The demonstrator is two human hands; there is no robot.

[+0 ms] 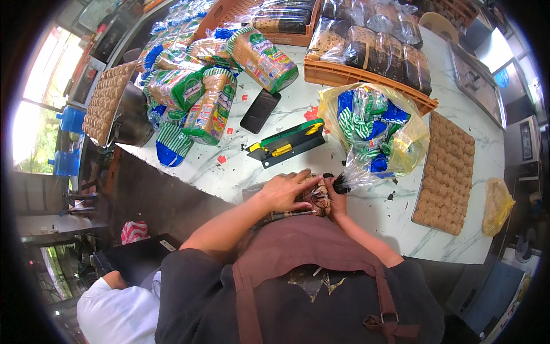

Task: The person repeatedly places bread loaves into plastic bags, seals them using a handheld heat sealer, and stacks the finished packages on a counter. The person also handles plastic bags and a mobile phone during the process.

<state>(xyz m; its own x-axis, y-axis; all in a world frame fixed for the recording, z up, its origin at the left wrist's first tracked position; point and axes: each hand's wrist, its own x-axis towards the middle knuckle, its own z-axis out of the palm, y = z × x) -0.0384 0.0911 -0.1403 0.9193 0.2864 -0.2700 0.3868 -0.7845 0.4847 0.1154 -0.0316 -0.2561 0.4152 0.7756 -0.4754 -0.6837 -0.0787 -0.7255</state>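
Close against my apron, at the near table edge, lies a bagged loaf of bread [317, 198] in clear wrap with black and tan print. My left hand [285, 192] rests across it, fingers and thumb spread. On its right end my right hand [337, 200] is closed around the bag near the gathered black neck [341, 184]. Just beyond is a bag-neck taping tool [286, 143] with a dark base and green and yellow parts. A black phone [260, 111] lies behind it. The underside of the loaf is hidden.
Bagged loaves with green and blue wrap [209, 106] pile up at left. An orange crate [366, 80] holds dark-wrapped loaves. A yellowish plastic bag [421, 135] of wrappers and an egg tray [444, 172] stand at right. Another person's white sleeve [123, 309] shows lower left.
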